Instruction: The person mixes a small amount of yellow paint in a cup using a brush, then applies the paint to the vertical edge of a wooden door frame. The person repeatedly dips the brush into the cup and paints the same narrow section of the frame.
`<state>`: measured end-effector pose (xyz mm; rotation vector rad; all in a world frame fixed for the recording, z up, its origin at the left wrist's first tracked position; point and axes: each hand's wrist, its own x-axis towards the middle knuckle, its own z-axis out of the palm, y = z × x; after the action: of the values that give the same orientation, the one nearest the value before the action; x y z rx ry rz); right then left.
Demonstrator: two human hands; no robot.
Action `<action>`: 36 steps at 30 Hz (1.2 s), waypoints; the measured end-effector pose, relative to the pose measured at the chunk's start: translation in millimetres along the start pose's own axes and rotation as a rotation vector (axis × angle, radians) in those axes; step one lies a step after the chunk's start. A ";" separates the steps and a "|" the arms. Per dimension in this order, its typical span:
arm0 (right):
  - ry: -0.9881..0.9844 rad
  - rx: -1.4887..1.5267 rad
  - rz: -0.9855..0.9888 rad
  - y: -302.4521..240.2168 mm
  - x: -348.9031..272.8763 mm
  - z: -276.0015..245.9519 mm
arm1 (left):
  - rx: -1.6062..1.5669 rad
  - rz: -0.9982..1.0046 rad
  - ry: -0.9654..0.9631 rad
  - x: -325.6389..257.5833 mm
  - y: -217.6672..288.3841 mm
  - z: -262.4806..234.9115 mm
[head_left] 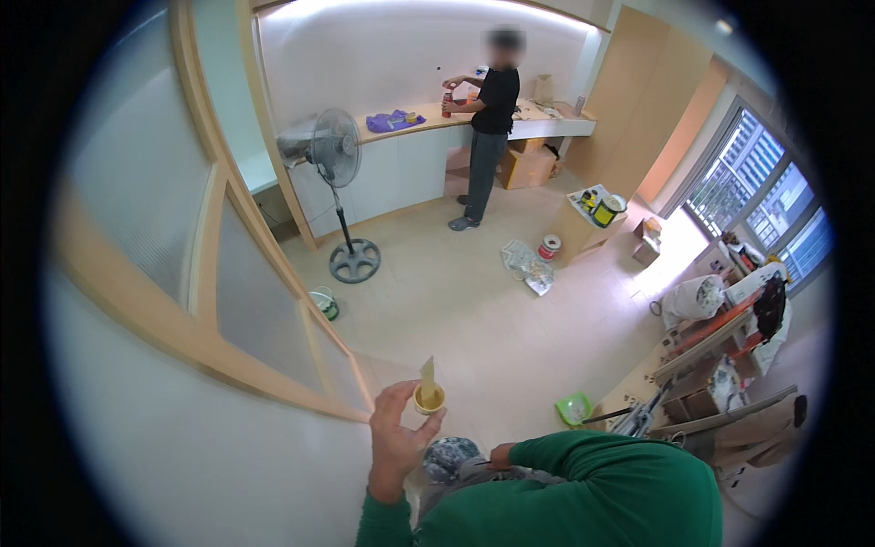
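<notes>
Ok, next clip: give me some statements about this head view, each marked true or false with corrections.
1. The left hand holds a small cup. True.
2. The fan lies on its side. False: the fan stands upright on its round base.
3. A person in a black top stands by the counter. True.
4. The purple cloth lies on the floor. False: the purple cloth lies on the counter.
5. A flat yellowish piece sticks up out of the small cup. True.
</notes>
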<state>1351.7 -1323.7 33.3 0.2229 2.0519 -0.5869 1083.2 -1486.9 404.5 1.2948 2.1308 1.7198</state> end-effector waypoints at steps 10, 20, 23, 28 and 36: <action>-0.039 0.121 0.008 -9.0 -15.9 18.3 | -0.057 -0.084 0.032 10.1 -1.1 -16.0; -0.003 0.135 0.018 -17.4 -36.6 -14.2 | -0.062 -0.106 0.017 14.7 7.8 -20.0; 0.120 0.206 -0.012 -22.5 -49.0 -36.6 | -0.077 -0.111 0.018 17.5 11.1 -21.4; 0.168 0.227 -0.003 4.1 -35.7 -29.8 | -0.129 -0.083 -0.013 24.6 17.0 -18.3; 0.238 0.253 0.015 9.8 -52.5 -64.8 | -0.210 -0.105 -0.084 20.0 20.7 -18.9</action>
<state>1334.0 -1279.4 102.3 0.4760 2.1979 -0.8456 1071.1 -1488.0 436.7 1.1569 1.8792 1.7576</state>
